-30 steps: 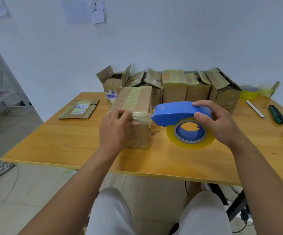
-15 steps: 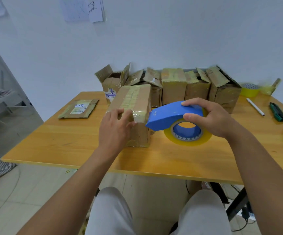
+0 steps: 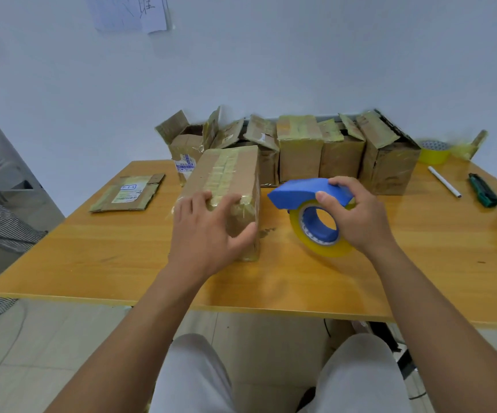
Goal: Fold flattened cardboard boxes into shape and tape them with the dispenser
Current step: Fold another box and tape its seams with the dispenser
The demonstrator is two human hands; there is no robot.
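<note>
Cardboard looked light and fairly stiff: the box in hand stood on the wooden table, near its middle, a tall brown block with yellowish clear tape run down its top face and over the near edge. It would likely slide or tip easily, so bracing it by the near top corner, as the left hand did with fingers spread over the top and thumb against the side face, seemed the sound hold. That taped patch looked glossy and probably slick. The right hand curled around the blue plastic tape dispenser, fingers over its smooth hood and thumb on the near side, with the translucent yellow roll hanging beneath, just beside the box; whether any tape joined them could not be told. A row of taped boxes stood behind, and one flattened box lay to the left.
</note>
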